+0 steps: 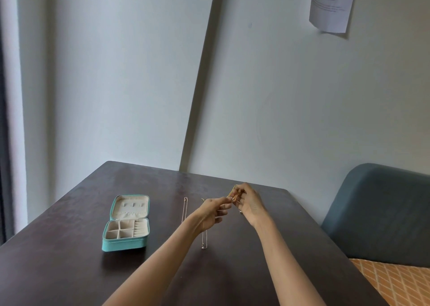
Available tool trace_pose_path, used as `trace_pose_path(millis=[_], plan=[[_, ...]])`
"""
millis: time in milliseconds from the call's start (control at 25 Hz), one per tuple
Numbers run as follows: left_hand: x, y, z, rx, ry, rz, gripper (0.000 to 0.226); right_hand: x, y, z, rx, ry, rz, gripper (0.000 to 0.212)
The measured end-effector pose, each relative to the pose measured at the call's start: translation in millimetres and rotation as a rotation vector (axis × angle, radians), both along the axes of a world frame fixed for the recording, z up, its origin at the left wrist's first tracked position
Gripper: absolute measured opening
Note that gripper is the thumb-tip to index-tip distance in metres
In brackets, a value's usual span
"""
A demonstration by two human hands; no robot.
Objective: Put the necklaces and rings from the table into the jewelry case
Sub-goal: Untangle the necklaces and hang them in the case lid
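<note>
An open teal jewelry case (125, 244) with cream compartments lies on the left of the dark table (69, 270). Two thin necklaces lie stretched out to its right: one (184, 210) nearer the case, another (204, 240) partly hidden under my left forearm. Above the table's far right part, my right hand (250, 204) holds a gold chain necklace (235, 195) bunched in its fingers. My left hand (213, 212) pinches the same gold chain at its fingertips. A small ring (240, 211) shows just below my right hand.
The table stands against a pale wall. A blue-grey upholstered chair (381, 212) and an orange patterned cushion (400, 282) sit to the right. A curtain hangs at the far left, and a paper sheet (331, 4) is stuck on the wall.
</note>
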State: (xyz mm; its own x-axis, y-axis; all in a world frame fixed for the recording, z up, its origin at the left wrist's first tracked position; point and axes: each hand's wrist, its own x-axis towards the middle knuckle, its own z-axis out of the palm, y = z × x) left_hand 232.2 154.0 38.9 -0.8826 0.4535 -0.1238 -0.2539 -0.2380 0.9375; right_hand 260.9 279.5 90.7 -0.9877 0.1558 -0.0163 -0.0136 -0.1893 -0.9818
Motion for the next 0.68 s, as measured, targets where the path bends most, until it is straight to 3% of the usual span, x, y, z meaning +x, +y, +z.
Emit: trace_pose_path(millis=[200,280,520,680], plan=[[0,10,-6,0.314,-0.029,0.272,0.003,-5,-11,-10,-0.118,0.029,0.046,0.02],[-1,10,-3,0.38,-0.046,0.299,0.017,-4,-11,-14,-0.138,0.02,0.051,0.017],[4,-2,5,0.412,-0.086,-0.009,0.031,-8,1,-4,-0.26,-0.088,-0.018,0.019],[4,1,4,0.31,0.002,-0.008,0.021,-7,-5,6,-0.073,-0.078,0.054,0.023]])
